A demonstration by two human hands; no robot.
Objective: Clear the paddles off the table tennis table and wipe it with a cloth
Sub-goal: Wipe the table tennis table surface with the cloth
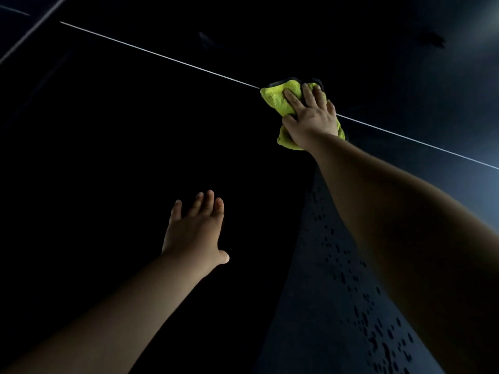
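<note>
A yellow-green cloth (278, 99) lies bunched on the dark table tennis table (108, 130), right on its thin white centre line (162, 56). My right hand (310, 114) presses flat on the cloth with straight, spread fingers, arm stretched far forward. My left hand (194, 228) rests palm down on the dark tabletop nearer to me, fingers straight, holding nothing. No paddle shows in this view.
A wet band with many water droplets (359, 306) runs along the table under my right arm. A white edge line (32, 29) crosses the far left corner. A pale glare lights the far right of the tabletop.
</note>
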